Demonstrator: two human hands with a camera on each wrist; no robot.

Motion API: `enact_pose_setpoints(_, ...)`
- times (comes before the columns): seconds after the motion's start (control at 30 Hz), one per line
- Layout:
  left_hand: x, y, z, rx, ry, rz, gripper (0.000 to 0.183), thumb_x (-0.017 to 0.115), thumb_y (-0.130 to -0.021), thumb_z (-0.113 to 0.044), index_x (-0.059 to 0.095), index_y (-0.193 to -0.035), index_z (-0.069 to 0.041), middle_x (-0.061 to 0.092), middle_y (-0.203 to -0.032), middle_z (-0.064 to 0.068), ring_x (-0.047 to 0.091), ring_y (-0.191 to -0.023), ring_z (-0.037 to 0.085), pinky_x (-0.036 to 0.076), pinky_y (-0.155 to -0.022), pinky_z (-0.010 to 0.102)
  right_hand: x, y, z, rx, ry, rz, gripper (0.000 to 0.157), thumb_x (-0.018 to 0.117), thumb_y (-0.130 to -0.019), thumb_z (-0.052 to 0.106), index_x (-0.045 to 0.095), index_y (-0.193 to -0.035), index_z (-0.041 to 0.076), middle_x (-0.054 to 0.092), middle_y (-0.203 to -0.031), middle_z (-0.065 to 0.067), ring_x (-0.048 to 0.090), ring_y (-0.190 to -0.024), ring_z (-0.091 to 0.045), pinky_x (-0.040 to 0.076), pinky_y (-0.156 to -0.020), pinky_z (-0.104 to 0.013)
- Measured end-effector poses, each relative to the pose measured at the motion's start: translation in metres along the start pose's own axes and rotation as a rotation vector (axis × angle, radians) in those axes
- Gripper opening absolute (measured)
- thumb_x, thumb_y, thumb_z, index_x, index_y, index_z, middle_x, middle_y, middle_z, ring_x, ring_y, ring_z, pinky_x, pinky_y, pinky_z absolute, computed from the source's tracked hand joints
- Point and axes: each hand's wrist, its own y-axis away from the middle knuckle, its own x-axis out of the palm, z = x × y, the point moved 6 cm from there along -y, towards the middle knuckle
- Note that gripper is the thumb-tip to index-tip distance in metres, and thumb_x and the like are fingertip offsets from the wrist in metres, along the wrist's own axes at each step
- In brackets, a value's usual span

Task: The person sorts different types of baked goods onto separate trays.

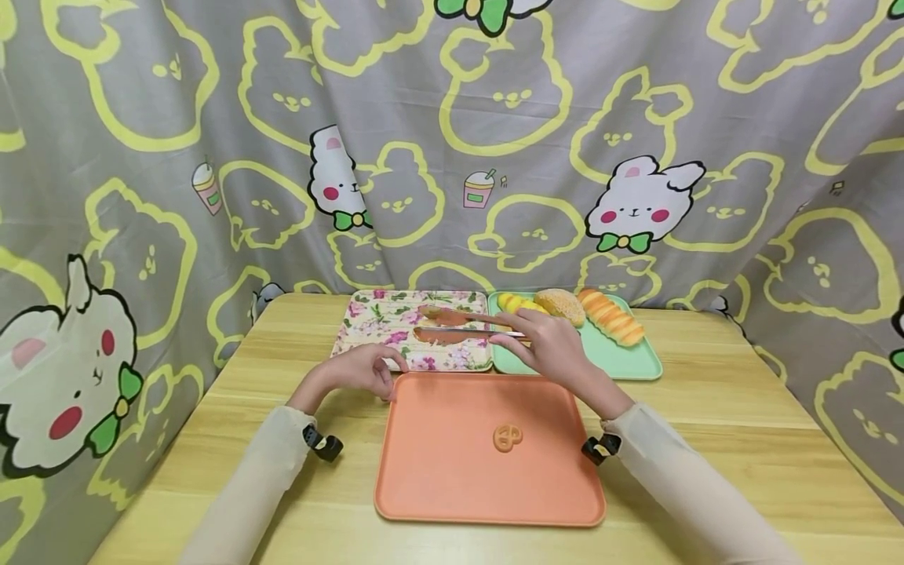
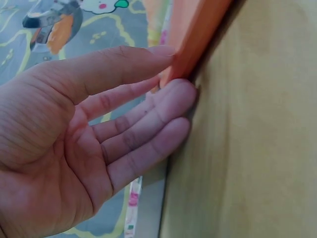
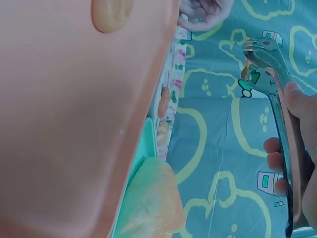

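Observation:
My right hand (image 1: 549, 345) grips metal tongs (image 1: 475, 333), whose parted ends hover over the floral tray (image 1: 367, 333). In the right wrist view, the fingers and thumb wrap the tongs (image 3: 277, 57); an orange-brown patch shows near their tips, and whether it is a reflection or a thing I cannot tell. At the far left corner of the orange tray (image 1: 452, 479), my left hand (image 1: 362, 369) pinches the rim. The left wrist view shows the thumb (image 2: 119, 67) against the rim and bent fingers below. A small pretzel (image 1: 508, 438) lies on the orange tray.
Behind on the right, a mint green tray (image 1: 646, 365) bears a yellow bread (image 1: 515, 303), a round seeded bun (image 1: 561, 304) and a striped loaf (image 1: 613, 318). Small brown pieces (image 3: 163, 101) show by the floral tray's edge. A patterned curtain (image 1: 424, 102) surrounds the wooden table (image 1: 706, 439).

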Motion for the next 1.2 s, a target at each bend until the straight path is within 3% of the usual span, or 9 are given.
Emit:
enact_pose_setpoints(0.2,0.000,0.006,0.002,0.010,-0.035,-0.072,0.039,0.073,-0.084,0.000,0.064,-0.123,0.002,0.075,-0.085,0.010,0.072,-0.076,0.021,0.055,-0.071,0.031,0.005,-0.005,-0.005,0.022,0.022,-0.034,0.052,0.049,-0.100,0.058,0.079,-0.112,0.017,0.059,-0.065,0.001,0.037,-0.046,-0.004,0.016,-0.043,-0.017)
enact_pose_setpoints(0.47,0.003,0.009,0.004,0.019,-0.035,-0.130,0.036,0.071,-0.083,0.002,0.066,-0.119,0.002,0.076,-0.083,0.010,0.073,-0.073,0.022,0.055,-0.064,0.030,0.015,-0.010,-0.013,0.080,0.061,-0.046,0.063,0.039,-0.099,0.065,0.079,-0.111,0.018,0.062,-0.065,0.000,0.039,-0.044,-0.006,0.017,-0.042,-0.018)
enact_pose_setpoints(0.53,0.003,0.009,0.004,0.019,-0.034,-0.137,0.036,0.071,-0.083,0.003,0.067,-0.118,0.002,0.076,-0.082,0.010,0.073,-0.073,0.021,0.055,-0.064,0.030,0.018,-0.010,-0.016,0.096,0.058,-0.034,0.061,0.042,-0.099,0.065,0.079,-0.113,0.018,0.063,-0.066,0.000,0.040,-0.044,-0.007,0.018,-0.042,-0.019)
enact_pose_setpoints(0.67,0.003,0.008,0.004,0.018,-0.034,-0.148,0.035,0.071,-0.082,0.003,0.068,-0.117,0.002,0.075,-0.081,0.010,0.072,-0.072,0.020,0.055,-0.064,0.031,0.028,-0.008,-0.020,0.106,0.052,-0.001,0.038,0.067,-0.094,0.050,0.078,-0.115,0.021,0.061,-0.065,0.000,0.038,-0.044,-0.007,0.018,-0.041,-0.021)
enact_pose_setpoints(0.77,0.004,0.008,0.003,0.026,-0.034,-0.147,0.035,0.071,-0.082,0.004,0.068,-0.117,0.003,0.075,-0.081,0.011,0.072,-0.071,0.020,0.054,-0.064,0.031,0.038,-0.007,-0.022,0.107,0.065,0.044,0.033,0.079,-0.086,0.038,0.078,-0.114,0.020,0.058,-0.064,0.000,0.036,-0.044,-0.007,0.018,-0.041,-0.022)
enact_pose_setpoints(1.0,0.006,0.008,0.003,0.027,-0.040,-0.144,0.035,0.071,-0.082,0.004,0.067,-0.117,0.003,0.075,-0.081,0.012,0.072,-0.072,0.020,0.053,-0.063,0.028,0.061,-0.009,-0.022,0.118,0.086,0.164,0.032,0.075,-0.090,0.038,0.077,-0.114,0.017,0.062,-0.069,-0.001,0.046,-0.047,-0.010,0.022,-0.040,-0.023)
enact_pose_setpoints(1.2,0.005,0.008,0.002,0.005,-0.035,-0.145,0.034,0.071,-0.084,0.003,0.068,-0.117,0.000,0.076,-0.082,0.009,0.073,-0.075,0.021,0.054,-0.064,0.030,0.076,-0.015,-0.019,0.097,0.130,0.226,0.031,0.072,-0.093,0.041,0.077,-0.105,0.014,0.064,-0.069,-0.003,0.049,-0.047,-0.012,0.025,-0.042,-0.024)
